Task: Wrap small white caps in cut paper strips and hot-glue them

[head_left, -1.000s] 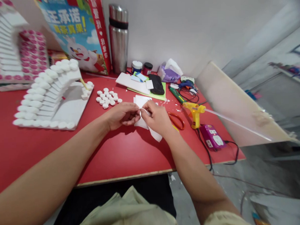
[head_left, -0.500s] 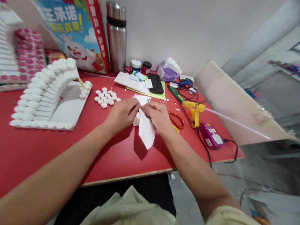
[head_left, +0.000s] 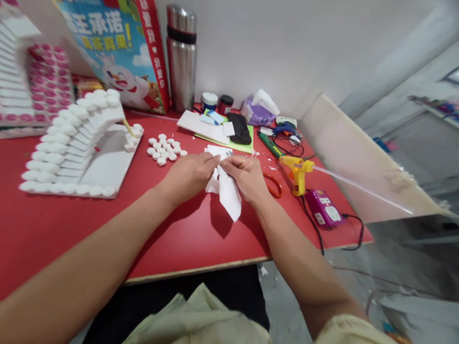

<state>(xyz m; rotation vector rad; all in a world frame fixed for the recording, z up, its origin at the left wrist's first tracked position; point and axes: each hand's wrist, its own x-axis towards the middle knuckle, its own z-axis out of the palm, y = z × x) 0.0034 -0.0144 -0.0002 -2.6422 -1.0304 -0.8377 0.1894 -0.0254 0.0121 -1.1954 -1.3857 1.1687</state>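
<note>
Over the middle of the red table [head_left: 64, 230], my left hand [head_left: 189, 175] and my right hand [head_left: 248, 177] meet with fingers pinched on the top of a white paper piece [head_left: 229, 195]. The paper hangs down between them, its pointed end toward me. More white paper [head_left: 216, 152] lies flat just beyond my fingers. Red-handled scissors [head_left: 272, 184] lie right beside my right hand.
A white stepped foam model [head_left: 76, 148] stands at the left, with several small white discs [head_left: 163, 148] near it. A yellow glue gun [head_left: 297, 171], a purple power strip [head_left: 324, 208] and cables lie at the right. A steel flask [head_left: 181, 57], small jars and a printed box line the wall.
The white paper, flat under my hands a second ago, now hangs upright from my pinched fingers. Both hands have shifted slightly away from me.
</note>
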